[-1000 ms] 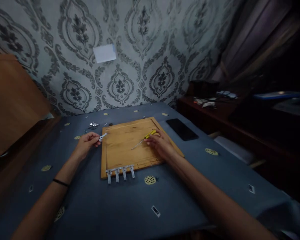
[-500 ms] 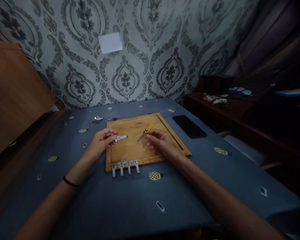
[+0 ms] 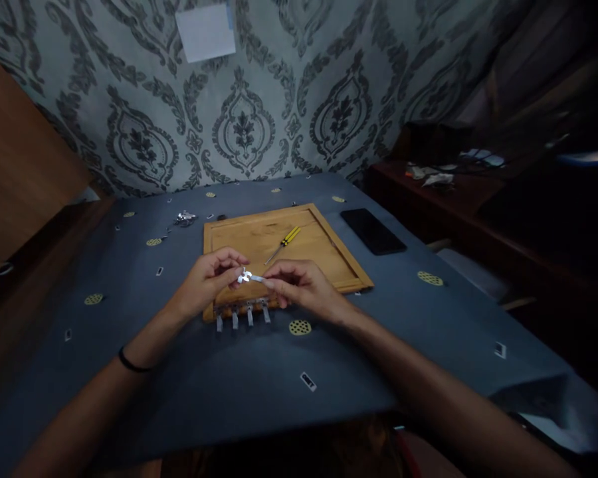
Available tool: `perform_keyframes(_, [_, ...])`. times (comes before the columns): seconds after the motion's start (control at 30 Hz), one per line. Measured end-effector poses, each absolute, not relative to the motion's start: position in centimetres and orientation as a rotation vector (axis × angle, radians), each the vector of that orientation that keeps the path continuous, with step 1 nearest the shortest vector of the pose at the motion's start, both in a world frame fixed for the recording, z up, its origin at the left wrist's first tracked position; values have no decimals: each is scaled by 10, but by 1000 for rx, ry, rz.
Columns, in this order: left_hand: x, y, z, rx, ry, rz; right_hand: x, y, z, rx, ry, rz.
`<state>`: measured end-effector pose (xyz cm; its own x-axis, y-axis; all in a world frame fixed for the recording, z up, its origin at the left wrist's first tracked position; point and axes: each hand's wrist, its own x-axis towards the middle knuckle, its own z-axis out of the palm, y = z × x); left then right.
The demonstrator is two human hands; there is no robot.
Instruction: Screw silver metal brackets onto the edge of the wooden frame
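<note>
My left hand (image 3: pixel 210 280) and my right hand (image 3: pixel 306 287) meet above the front part of a framed wooden panel (image 3: pixel 244 232). Between them is a shiny metal cabinet hinge (image 3: pixel 252 277). The left fingers pinch its wider end, while the right thumb and fingers close on its narrow arm. Several similar metal hinges (image 3: pixel 235 320) stick out in a row from the panel's near edge. A screwdriver (image 3: pixel 290 237) with a yellow and black handle lies on the panel just beyond my hands.
A black phone (image 3: pixel 373 231) lies right of the panel on the blue patterned tablecloth (image 3: pixel 219 385). Small metal pieces (image 3: pixel 184 218) sit at the back left. The patterned wall (image 3: pixel 249 126) rises behind, and a dark red desk (image 3: pixel 403 189) stands to the right.
My right hand has come left and closed on the free end of the hinge. The left hand still holds the hinge. The head view has tilted down slightly.
</note>
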<state>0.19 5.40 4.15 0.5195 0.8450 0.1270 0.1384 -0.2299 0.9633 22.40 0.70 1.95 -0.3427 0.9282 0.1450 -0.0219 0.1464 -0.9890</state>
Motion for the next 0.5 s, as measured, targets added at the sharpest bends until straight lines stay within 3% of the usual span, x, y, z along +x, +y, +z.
perform_keyframes(0.27, [0,52,42,1738,905,909,234,-2,31,-943,-1402,1365])
perform_keyframes(0.5, [-24,65,12,1804,1096,1099,245,-42,0,-1126,-1120,1270])
